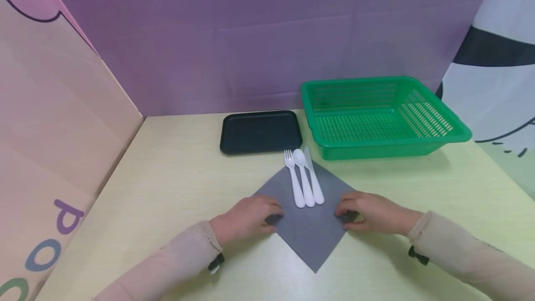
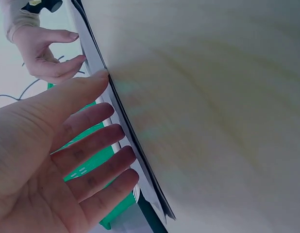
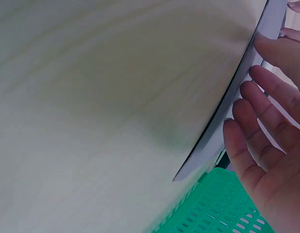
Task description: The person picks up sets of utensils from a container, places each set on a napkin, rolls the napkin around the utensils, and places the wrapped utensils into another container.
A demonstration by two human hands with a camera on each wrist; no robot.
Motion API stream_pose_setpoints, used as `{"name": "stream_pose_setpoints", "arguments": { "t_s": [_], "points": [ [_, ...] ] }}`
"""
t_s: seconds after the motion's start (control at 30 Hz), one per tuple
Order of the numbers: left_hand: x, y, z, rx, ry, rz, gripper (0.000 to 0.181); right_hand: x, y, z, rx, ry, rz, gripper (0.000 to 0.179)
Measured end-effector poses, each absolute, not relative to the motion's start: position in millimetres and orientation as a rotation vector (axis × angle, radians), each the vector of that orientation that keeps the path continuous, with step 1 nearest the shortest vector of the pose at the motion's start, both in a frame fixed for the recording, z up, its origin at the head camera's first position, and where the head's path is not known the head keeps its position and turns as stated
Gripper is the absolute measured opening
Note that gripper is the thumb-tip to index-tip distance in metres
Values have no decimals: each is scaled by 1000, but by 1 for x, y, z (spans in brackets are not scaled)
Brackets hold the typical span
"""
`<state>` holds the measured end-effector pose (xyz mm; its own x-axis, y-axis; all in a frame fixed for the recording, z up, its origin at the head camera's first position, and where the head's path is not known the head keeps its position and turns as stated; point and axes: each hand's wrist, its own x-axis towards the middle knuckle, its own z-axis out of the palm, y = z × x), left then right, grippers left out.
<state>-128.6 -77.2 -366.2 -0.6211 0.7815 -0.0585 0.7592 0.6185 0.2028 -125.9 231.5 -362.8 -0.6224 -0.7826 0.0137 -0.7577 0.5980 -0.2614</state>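
Note:
A grey napkin (image 1: 311,236) lies on the table as a diamond, one corner towards me. On its upper half, a white fork (image 1: 295,184), spoon (image 1: 305,182) and knife (image 1: 315,180) lie side by side, their heads at the far corner. My left hand (image 1: 249,217) rests at the napkin's left corner; in the left wrist view its fingers (image 2: 94,138) are spread and fairly straight, fingertips at the edge. At the right corner is my right hand (image 1: 374,212), its fingers (image 3: 247,109) loosely bent with the tips on the napkin (image 3: 208,141).
Behind the napkin, a black tray (image 1: 261,133) lies flat near the purple back wall (image 1: 259,50). To its right stands a green basket (image 1: 393,143) with slotted sides. A printed panel (image 1: 62,129) borders the table (image 1: 167,175) on the left.

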Motion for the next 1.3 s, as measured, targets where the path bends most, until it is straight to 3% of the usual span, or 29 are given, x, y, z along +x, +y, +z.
{"name": "stream_pose_setpoints", "arguments": {
  "t_s": [0.83,1.13,1.2,1.3],
  "points": [
    [-129,-76,-365,1291,2707,276,39,-129,224,-367,-1374,2772,-412,12],
    [-128,-72,-361,1240,2680,240,55,-134,226,-365,-1137,2729,-551,3],
    [-128,-70,-360,1242,2690,237,52,-136,227,-363,-1110,2717,-600,5],
    [-129,-67,-359,1237,2725,255,29,-138,227,-361,-1091,2699,-667,5]
  ]
}}
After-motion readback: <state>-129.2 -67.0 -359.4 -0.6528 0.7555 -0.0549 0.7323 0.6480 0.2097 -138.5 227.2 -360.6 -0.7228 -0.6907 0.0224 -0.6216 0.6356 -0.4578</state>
